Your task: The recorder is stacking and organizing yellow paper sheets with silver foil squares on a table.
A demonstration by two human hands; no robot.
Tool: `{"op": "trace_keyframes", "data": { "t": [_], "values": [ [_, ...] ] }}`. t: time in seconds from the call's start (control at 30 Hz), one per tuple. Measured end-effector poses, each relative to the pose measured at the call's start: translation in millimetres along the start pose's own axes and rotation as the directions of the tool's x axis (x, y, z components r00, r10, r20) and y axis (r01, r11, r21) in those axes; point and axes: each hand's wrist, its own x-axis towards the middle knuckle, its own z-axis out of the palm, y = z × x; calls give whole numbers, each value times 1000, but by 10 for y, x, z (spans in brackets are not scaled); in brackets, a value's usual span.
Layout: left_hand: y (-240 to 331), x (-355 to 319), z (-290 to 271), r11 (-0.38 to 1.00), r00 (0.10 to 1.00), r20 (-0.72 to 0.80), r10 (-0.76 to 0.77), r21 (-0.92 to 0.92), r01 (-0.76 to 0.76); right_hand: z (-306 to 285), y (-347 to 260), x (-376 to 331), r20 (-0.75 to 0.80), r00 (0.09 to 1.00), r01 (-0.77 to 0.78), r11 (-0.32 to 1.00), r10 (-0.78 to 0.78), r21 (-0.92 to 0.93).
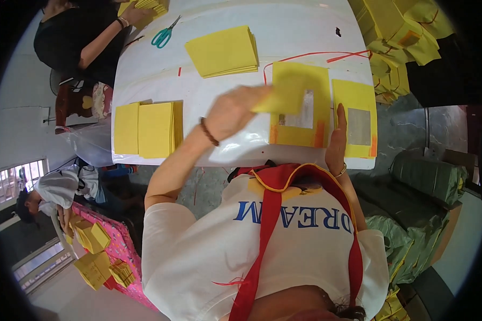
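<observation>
My left hand [235, 114], a dark bracelet at its wrist, pinches a yellow paper sheet [286, 99] that is smeared by motion. Below that sheet lies a yellow paper stack [297, 136] with a silvery rectangle and orange marks, close to the table's near edge. Between this stack and a second one [359, 93] on the right, which also bears a grey rectangle, my right hand [336, 142] stands edge-on. Its fingers are stretched out and hold nothing; they touch or nearly touch the right-hand stack.
On the white table [225, 144] are yellow stacks at the left [156, 130] and farther back [222, 52], teal scissors [163, 36] and a red strip [305, 53]. Yellow bundles [396, 32] stand beyond the right edge. One co-worker [80, 37] is far left; another [64, 190] sits at a pink-covered table.
</observation>
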Motion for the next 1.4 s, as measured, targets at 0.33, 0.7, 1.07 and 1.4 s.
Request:
{"op": "trace_keyframes", "data": {
  "t": [0.33,0.7,1.07,1.4],
  "values": [
    [-1488,73,298,684,983,-162,-82,708,174,106,5,-97,92,994,-57,996,62,-63],
    [-1642,-10,527,790,901,176,-397,565,238,193,208,-173,124,992,-11,977,38,-213],
    [-1669,90,282,824,838,300,-456,497,270,63,148,-68,22,997,74,979,-71,-192],
    [-1230,211,255,912,961,76,-267,341,226,-95,256,11,71,987,157,938,-142,-308]
  ]
}}
